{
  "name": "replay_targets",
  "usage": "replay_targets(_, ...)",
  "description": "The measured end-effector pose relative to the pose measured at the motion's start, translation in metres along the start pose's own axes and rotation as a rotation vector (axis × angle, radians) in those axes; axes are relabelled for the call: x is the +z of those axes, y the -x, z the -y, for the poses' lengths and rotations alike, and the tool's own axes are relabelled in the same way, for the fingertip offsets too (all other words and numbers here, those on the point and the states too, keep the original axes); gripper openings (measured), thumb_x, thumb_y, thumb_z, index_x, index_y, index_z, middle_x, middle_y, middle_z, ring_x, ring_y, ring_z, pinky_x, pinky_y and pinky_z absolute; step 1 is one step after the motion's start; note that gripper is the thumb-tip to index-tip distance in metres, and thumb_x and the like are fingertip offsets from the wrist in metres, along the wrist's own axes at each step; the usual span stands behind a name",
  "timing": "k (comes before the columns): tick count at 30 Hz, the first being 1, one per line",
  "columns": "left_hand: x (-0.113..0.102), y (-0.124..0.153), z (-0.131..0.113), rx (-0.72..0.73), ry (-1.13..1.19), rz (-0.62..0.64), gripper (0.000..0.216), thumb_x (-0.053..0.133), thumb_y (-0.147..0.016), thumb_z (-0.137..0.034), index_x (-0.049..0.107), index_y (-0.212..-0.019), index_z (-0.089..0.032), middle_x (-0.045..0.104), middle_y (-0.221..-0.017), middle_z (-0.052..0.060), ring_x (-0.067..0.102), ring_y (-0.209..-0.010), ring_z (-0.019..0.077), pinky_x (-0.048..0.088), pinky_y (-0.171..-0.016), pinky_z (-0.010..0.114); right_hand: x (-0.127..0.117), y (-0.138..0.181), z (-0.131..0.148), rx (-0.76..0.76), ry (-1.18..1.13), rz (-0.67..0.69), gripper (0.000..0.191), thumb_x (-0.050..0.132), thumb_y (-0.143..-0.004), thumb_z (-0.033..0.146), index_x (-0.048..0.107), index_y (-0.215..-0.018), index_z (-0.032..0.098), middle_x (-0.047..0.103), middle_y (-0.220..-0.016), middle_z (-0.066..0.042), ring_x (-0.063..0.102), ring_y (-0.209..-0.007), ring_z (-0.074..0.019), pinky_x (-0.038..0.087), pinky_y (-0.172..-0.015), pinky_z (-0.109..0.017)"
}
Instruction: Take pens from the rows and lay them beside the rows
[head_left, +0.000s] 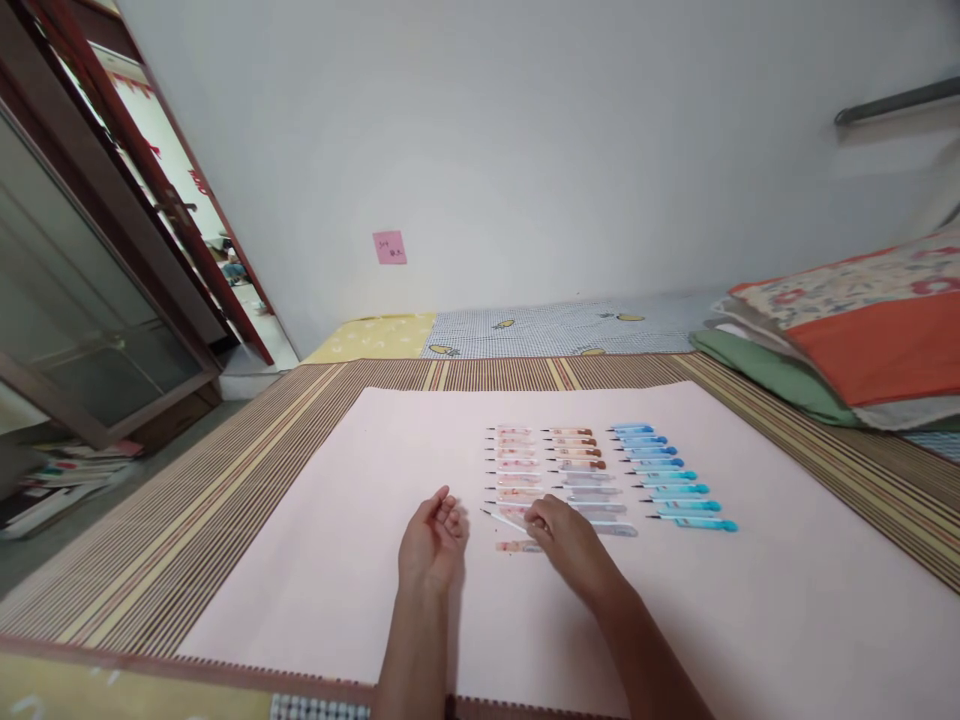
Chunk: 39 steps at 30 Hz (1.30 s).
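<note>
A pale pink sheet (315,520) lies on a striped mat. On it are three columns of mechanical pencils: pink ones (516,462) on the left, brown and grey ones (581,465) in the middle, blue ones (664,475) on the right. My right hand (568,545) is pinched on a thin pencil (501,518) at the foot of the pink column. A separate pink pencil (517,546) lies just below it. My left hand (433,540) rests beside it on the sheet, fingers loosely curled, palm up, holding nothing.
The striped mat (225,470) spreads around the sheet. Folded bedding and an orange pillow (862,340) are stacked at the right. A glass-fronted cabinet (67,300) and a pile of books (60,480) stand at the left, near an open door.
</note>
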<state>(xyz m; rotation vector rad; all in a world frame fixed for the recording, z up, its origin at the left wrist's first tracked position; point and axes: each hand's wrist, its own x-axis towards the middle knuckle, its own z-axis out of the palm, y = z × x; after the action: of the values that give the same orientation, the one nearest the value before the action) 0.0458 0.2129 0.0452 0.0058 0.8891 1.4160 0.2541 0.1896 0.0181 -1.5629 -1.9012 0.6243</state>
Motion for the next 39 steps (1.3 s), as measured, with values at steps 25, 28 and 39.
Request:
replay_targets(25, 0.007, 0.016, 0.037, -0.017, -0.442, 0.498, 0.043, 0.091, -0.068, -0.033, 0.071, -0.098, -0.009, 0.071, -0.076, 0.01, 0.062, -0.057, 0.0147, 0.051, -0.051, 0.025, -0.01, -0.003, 0.012, -0.048, -0.615, -0.188, 0.017, 0.067, -0.083, 0.035, 0.07, -0.092, 0.021, 0.07, -0.088, -0.003, 0.063, -0.081, -0.0192, 0.052, -0.074, -0.032)
replay_targets(28, 0.008, 0.015, 0.037, -0.058, -0.312, 0.451, 0.024, 0.088, -0.072, -0.02, 0.07, -0.084, -0.008, 0.069, -0.07, 0.008, 0.058, -0.055, 0.0105, 0.05, -0.052, 0.021, -0.008, -0.003, 0.013, -0.019, -0.78, -0.172, 0.026, 0.074, -0.081, 0.041, 0.07, -0.097, 0.021, 0.072, -0.089, -0.004, 0.065, -0.083, -0.0202, 0.053, -0.077, -0.034)
replay_targets(39, 0.007, 0.023, 0.017, -0.191, 0.056, 0.506, 0.016, 0.062, -0.095, -0.017, 0.058, -0.08, -0.014, 0.039, -0.065, -0.005, 0.035, -0.048, 0.0043, 0.03, -0.043, 0.014, 0.003, 0.0, 0.013, -0.06, -0.141, -0.072, 0.014, 0.051, -0.086, 0.021, 0.062, -0.078, 0.023, 0.063, -0.082, -0.001, 0.058, -0.075, -0.0183, 0.043, -0.07, -0.031)
